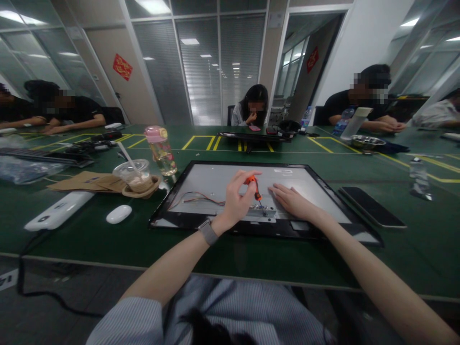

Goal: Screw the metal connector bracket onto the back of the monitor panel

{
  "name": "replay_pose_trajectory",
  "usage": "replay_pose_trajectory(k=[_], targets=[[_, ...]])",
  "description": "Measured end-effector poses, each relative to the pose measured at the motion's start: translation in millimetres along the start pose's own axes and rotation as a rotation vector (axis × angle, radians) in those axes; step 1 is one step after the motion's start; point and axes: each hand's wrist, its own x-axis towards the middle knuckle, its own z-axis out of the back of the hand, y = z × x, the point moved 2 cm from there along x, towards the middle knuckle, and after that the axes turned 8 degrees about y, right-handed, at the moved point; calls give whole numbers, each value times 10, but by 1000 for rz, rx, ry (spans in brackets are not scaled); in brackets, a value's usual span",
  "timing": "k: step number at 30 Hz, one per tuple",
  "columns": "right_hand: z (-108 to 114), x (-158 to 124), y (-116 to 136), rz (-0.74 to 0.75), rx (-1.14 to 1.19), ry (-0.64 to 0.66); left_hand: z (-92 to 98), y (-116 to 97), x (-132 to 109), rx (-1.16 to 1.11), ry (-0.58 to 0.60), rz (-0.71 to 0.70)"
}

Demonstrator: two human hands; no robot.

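Note:
My left hand (240, 194) is closed on an orange and black screwdriver (258, 193), its shaft slanting down to the right. The tip meets a small metal bracket (257, 211) near the front edge of a flat display panel (201, 179). My right hand (293, 200) lies flat on the panel's grey back, fingers stretched out, to the right of the bracket. The panel rests on the table within a black frame. Thin coloured wires (203, 195) run across it, left of my left hand. Whether the tip sits in a screw is too small to tell.
A white mouse (119, 214), a white device (59, 211), a cup with a straw (132, 175) and a pink-lidded bottle (161, 151) stand left on the green table (201, 254). On the right lies a black phone (372, 206). Several people sit across the table.

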Motion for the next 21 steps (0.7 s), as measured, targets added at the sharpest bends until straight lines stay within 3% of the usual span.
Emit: replay_pose_trajectory(k=[6,10,21], targets=[[2,15,14,-23,-8,10,-14,-6,-1,45,-36,-77],[-8,11,8,-7,-23,10,-23,-7,-11,50,-56,-49],[3,18,-3,-26,0,11,-63,61,-63,-131,48,4]])
